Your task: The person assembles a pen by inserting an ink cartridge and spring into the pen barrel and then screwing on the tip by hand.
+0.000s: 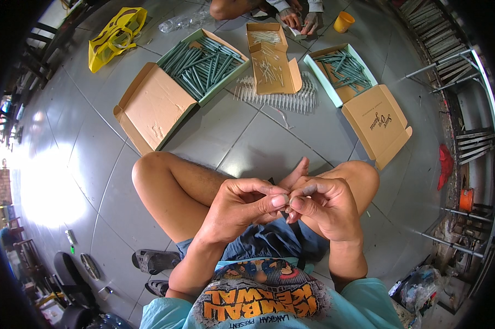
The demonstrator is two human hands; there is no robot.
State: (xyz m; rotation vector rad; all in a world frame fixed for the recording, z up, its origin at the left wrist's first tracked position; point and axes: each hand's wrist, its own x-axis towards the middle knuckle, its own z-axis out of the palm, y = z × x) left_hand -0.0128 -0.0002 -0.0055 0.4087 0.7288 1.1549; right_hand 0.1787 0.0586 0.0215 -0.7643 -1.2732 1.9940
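Over my folded legs: my left hand (247, 205) and right hand (327, 205) meet, each closed thumb to forefinger, the tips touching or nearly so.
Small piece: it seems caught between those tips, but they hide it, so I cannot tell its kind or shape; two facing pinches probably steady something so slight.
Left box: beyond my grip and to its left, pale green outside, bare brown card inside; its lid (157, 109) is folded back toward my knee, likely to leave the contents open to reach.
Green rods (203, 68): heaped in that box, slim, round and pen-like, lying at many angles.
Middle tray: straight beyond my fingers, long, shallow brown cardboard with a side flap (295, 75) turned out; thin whitish parts (266, 68) lie scattered inside, perhaps kept there so they don't stray.
Clear slivers (291, 101): slender, see-through, laid side by side on the floor around the tray's near end, perhaps lined up for easy picking.
Right box: beyond my grip, to its right, with the same pale green walls, a smaller heap of rods and an opened card lid (376, 118).
Farthest ahead: another person's hands (299, 23), near a yellow-orange cup (344, 22).
Floor (203, 142): smooth, glossy grey tile.
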